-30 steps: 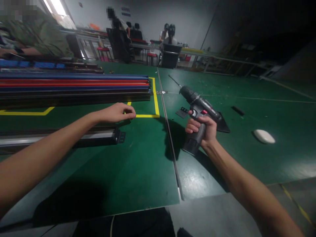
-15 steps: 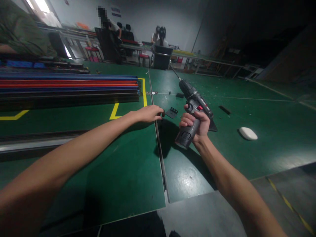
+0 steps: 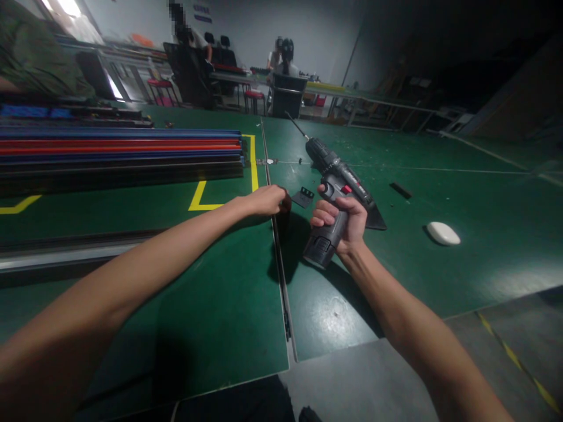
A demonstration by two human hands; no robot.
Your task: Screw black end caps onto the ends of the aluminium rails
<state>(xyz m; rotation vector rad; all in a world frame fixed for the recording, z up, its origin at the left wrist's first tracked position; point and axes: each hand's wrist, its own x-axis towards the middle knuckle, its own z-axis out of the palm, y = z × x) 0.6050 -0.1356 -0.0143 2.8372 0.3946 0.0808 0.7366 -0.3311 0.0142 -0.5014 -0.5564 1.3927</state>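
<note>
My right hand [image 3: 341, 220] is wrapped round the grip of a black cordless drill [image 3: 336, 176], whose long bit points up and to the left above the green table [image 3: 229, 281]. Over the seam between two table sections is my left hand [image 3: 270, 201], its fingers curled down at the edge of a dark shadow. Whatever those fingers hold, if anything, is hidden. Just right of them lies a small black plate with holes [image 3: 303, 197], not clearly touched by the hand.
Long blue, red and black bars [image 3: 132, 149] lie at the left behind yellow tape [image 3: 197, 196]. A silvery rail [image 3: 65, 255] is nearer. At the right are a white rounded object [image 3: 443, 233] and a black strip [image 3: 400, 190]. People sit at the back; a person's sleeve shows upper left.
The drill in my right hand has shifted left, closer to my left hand. The fingers of my left hand have curled in more. The whole view has moved slightly.
</note>
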